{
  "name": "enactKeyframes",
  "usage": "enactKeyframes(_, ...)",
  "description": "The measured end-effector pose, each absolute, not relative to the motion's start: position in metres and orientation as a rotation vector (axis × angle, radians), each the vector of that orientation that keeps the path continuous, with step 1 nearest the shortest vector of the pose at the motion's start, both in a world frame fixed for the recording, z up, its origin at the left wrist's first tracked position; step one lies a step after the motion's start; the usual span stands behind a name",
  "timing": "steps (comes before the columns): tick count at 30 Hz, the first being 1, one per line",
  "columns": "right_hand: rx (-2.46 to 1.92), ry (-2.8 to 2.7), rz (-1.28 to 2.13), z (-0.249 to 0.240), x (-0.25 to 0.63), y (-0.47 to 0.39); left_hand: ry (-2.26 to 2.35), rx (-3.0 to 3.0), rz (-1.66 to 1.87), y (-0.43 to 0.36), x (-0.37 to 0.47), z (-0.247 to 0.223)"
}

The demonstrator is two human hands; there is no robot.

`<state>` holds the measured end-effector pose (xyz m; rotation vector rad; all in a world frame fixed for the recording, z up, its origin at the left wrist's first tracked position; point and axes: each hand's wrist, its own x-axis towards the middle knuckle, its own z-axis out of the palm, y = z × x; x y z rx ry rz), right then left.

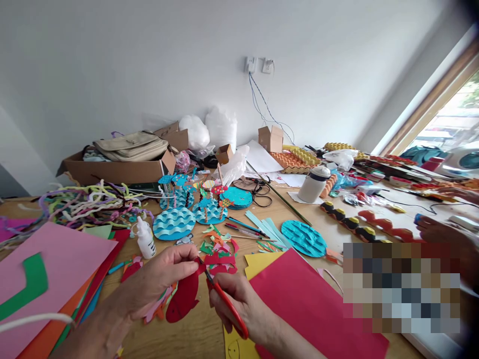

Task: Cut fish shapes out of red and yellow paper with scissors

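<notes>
My left hand pinches a red paper fish by its upper end, and the fish hangs below my fingers. Orange-handled scissors are gripped in my right hand, with the blades at the top edge of the fish. A large red paper sheet lies to the right of my right hand, over yellow paper. Colored paper scraps are heaped just beyond both hands. To the left stands a white glue bottle.
Blue wavy paper discs and small fish figures on stems stand past the scraps. At left lie pink paper and a heap of pipe cleaners. A white cup and egg-carton strips are at right, near another person's hand.
</notes>
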<state>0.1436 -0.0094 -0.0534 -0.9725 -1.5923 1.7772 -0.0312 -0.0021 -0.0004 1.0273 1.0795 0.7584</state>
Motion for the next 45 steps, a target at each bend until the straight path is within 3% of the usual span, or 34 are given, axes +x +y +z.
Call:
enactKeyframes(12,-0.958,-1.706,1.785,-0.059,0.148,-0.009,1.067,1.257,0.644,0.006,-0.046,-0.005)
enactKeyframes(21,-0.949,-2.004,1.547,-0.048,0.155,-0.003,1.091,1.331,0.47,0.011,-0.054,0.002)
enactKeyframes(33,-1.091,-2.21,1.472,-0.041,0.182,0.019,1.072,1.44,0.254,0.027,-0.053,-0.008)
enactKeyframes(40,-1.36,-2.425,0.991,-0.05,0.194,0.033,1.101,1.496,0.237,0.008,-0.053,-0.032)
enactKeyframes(45,-1.468,-2.309,0.872,-0.055,0.193,0.037,1.168,1.503,0.35,0.002,-0.053,-0.057)
